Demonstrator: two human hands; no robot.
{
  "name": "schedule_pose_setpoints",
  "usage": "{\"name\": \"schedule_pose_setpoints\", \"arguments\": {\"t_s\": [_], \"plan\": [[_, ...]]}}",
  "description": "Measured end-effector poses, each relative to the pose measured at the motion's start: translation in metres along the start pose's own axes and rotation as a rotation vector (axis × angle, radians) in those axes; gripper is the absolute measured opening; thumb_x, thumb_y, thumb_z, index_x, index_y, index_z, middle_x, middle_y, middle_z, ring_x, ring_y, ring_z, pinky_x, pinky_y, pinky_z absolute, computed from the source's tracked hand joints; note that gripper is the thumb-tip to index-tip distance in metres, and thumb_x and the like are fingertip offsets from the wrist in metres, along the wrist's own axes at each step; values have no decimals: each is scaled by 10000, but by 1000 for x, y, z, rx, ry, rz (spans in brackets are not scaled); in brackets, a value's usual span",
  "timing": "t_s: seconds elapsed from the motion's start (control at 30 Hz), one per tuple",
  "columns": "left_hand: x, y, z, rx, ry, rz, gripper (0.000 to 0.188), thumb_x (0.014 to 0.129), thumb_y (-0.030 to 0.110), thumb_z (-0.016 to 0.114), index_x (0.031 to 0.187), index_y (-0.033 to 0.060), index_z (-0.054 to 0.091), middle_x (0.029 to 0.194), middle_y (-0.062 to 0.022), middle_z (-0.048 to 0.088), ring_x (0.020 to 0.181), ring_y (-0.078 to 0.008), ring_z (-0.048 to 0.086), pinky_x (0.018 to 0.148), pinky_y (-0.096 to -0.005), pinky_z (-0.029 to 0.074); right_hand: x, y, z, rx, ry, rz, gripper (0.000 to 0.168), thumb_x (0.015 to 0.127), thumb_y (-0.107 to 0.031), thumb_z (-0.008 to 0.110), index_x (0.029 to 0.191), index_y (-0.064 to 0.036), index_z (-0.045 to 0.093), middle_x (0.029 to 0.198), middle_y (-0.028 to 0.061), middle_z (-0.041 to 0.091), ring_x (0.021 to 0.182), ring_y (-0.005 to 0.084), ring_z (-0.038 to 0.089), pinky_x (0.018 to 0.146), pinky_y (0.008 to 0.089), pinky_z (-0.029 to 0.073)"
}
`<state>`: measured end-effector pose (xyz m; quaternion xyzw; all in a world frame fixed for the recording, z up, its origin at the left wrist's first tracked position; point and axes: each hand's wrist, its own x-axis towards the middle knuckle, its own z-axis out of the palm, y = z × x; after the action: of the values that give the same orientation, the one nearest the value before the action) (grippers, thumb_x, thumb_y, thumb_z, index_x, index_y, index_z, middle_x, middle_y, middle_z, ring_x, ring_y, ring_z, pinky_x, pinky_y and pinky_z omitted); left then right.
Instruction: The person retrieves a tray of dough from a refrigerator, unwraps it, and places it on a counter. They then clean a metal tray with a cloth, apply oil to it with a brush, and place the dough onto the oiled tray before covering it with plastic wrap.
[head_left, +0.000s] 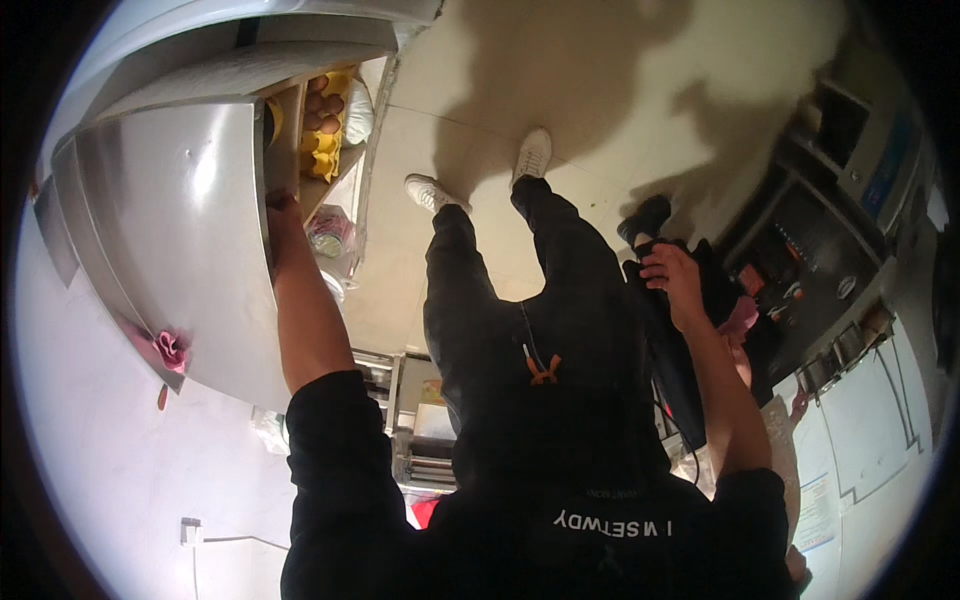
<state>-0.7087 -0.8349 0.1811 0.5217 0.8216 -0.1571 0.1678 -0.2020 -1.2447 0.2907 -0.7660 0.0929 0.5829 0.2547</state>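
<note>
My left hand (283, 208) reaches past the edge of a stainless steel worktop (180, 210) into the shelf space below it; its fingers are in shadow, and what they touch is hidden. Beside it, a wooden board edge (289, 154) stands in front of a yellow egg tray (325, 159) with several brown eggs (328, 124). A white bag (358, 112) lies next to the tray. My right hand (671, 276) hangs in the air at the right, fingers spread and slightly bent, holding nothing, with another person's dark-clothed leg behind it.
Another person (739, 337) in dark clothes is close at my right, a pink cloth (741, 319) by their hand. Beyond is a dark counter (817, 262) with utensils. A crumpled pink cloth (171, 351) lies on the steel worktop's corner. Tiled floor (480, 90) stretches ahead.
</note>
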Motion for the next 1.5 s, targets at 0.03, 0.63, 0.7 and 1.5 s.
{"name": "schedule_pose_setpoints", "arguments": {"t_s": [0.03, 0.63, 0.7, 1.5], "plan": [[2, 0, 1, -17, 3, -13, 326, 989, 326, 518, 1174, 62, 567, 1110, -159, 611, 981, -270, 573, 820, -383, 447, -1, -2, 0, -6, -1, 1, 319, 1076, -291, 462, 1177, -34, 622, 992, 84, 692, 810, 154, 662, 703, 293, 527], [-119, 15, 53, -1517, 50, -407, 193, 991, 213, 545, 903, 49, 495, 701, -59, 551, 515, -176, 507, 411, -330, 391, -20, -49, 30, -84, -82, -198, 296, 1052, -247, 499, 1166, -11, 636, 1002, 82, 699, 856, 160, 676, 711, 286, 521], [-161, 39, 37, -1585, 67, -403, 142, 967, 141, 501, 883, 28, 480, 632, -38, 487, 478, -158, 465, 401, -311, 371, -23, -56, 46, -120, -134, -325, 284, 1040, -227, 506, 1163, -5, 634, 1006, 82, 703, 874, 158, 672, 728, 286, 520], [-282, 182, -249, -895, -27, 345, 286, 887, 128, 547, 1061, -88, 614, 952, -322, 675, 940, -483, 659, 814, -502, 513, -213, -321, 173, -405, -643, -606, 216, 1034, -154, 538, 928, 24, 601, 732, 82, 665, 413, 64, 464, 388, 238, 358]]}}
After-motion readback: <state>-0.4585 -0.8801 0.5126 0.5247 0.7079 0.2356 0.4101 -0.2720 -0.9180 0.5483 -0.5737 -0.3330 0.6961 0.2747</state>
